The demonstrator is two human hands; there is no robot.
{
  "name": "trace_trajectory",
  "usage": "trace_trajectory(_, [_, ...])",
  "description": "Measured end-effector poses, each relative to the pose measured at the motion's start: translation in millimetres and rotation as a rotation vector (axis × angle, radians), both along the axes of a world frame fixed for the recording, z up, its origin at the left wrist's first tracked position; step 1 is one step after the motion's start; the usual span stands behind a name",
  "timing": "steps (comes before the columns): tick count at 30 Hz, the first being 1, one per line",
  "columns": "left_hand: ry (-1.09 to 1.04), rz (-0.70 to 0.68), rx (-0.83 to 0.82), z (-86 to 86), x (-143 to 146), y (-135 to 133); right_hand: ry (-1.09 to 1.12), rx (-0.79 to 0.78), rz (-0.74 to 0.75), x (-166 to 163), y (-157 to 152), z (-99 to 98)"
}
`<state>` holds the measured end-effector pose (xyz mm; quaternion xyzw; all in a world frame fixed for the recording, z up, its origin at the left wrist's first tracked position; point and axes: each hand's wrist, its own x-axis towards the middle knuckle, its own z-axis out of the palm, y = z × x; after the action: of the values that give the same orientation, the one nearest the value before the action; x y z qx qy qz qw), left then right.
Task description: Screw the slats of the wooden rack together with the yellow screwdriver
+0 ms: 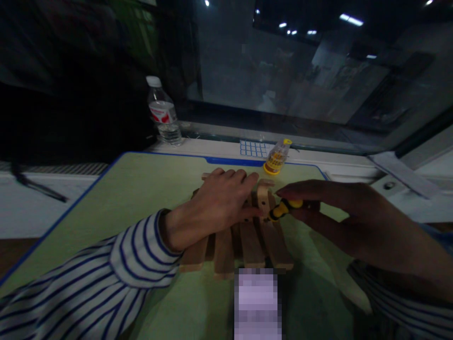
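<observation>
A wooden slatted piece [244,245], made of several flat strips, lies on the green mat [141,189]. My left hand [215,203] rests flat on top of it, fingers stretched out and together, pressing it down. My right hand [339,212] comes in from the right and pinches a small yellow-and-black screwdriver [283,209], whose tip points at the wood just beside my left fingertips. Both arms wear striped sleeves.
A water bottle [163,113] stands at the back left off the mat. A small clear yellow-capped container [277,158] sits at the mat's far edge, by a blue grid sticker [253,148]. A blurred patch [257,302] covers the near centre. A glass pane rises behind.
</observation>
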<state>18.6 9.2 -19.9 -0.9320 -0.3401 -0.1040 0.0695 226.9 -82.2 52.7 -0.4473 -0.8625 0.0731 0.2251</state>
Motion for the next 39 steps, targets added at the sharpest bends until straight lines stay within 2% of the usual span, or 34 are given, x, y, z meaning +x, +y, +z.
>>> trace_trajectory(20, [-0.007,-0.042,0.032,-1.4,-0.7,0.7,-0.026,0.028,-0.034,-0.6,2.9,1.6])
trace_trajectory(34, [0.001,-0.037,-0.016,1.3,-1.5,-0.9,-0.006,0.024,-0.019,-0.7,7.3,-1.7])
trace_trajectory(37, [-0.023,-0.056,-0.038,5.8,-3.0,-0.3,0.021,0.022,-0.024,0.0,8.1,-3.5])
trace_trajectory(39, [-0.055,-0.084,-0.058,15.3,-5.7,-1.7,0.040,0.020,-0.001,0.7,8.7,-4.3])
